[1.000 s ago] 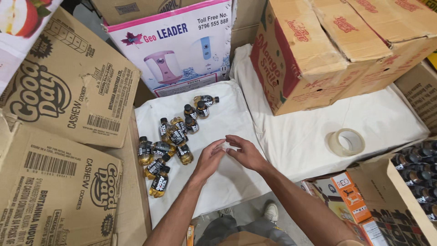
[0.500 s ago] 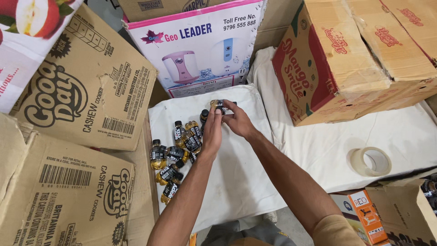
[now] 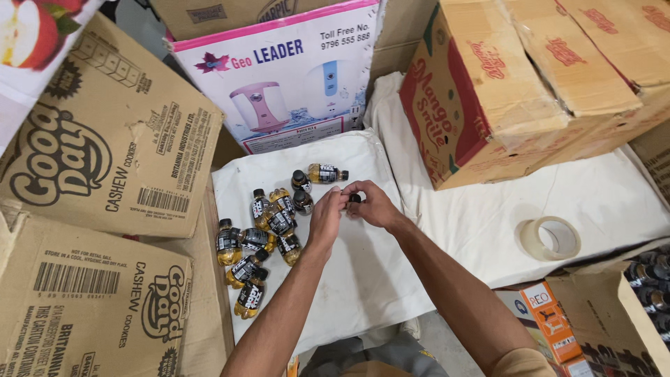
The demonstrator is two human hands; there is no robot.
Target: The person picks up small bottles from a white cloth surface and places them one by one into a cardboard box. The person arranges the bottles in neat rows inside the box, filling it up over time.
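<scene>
Both hands meet over the middle of a white cloth (image 3: pixel 363 279) spread on the surface. The left hand (image 3: pixel 326 216) and the right hand (image 3: pixel 373 204) together pinch a small bottle (image 3: pixel 354 199), of which only the dark cap end shows between the fingertips; the rest is hidden by the fingers, so its long axis cannot be read with certainty (it seems to run roughly left to right, from one hand to the other). The fingers of both hands are curled closed around it.

Just left of the hands lies a loose cluster of small amber bottles (image 3: pixel 259 237) with dark caps and dark labels, most lying on their sides and pointing different ways, some touching one another. One more amber bottle (image 3: pixel 326 173) lies apart at the top of the cluster, its long axis running left to right with the cap toward the right.

A roll of clear tape (image 3: pixel 549 238) lies flat on the cloth well to the right. Brown cardboard boxes (image 3: pixel 105 160) ring the work area.
</scene>
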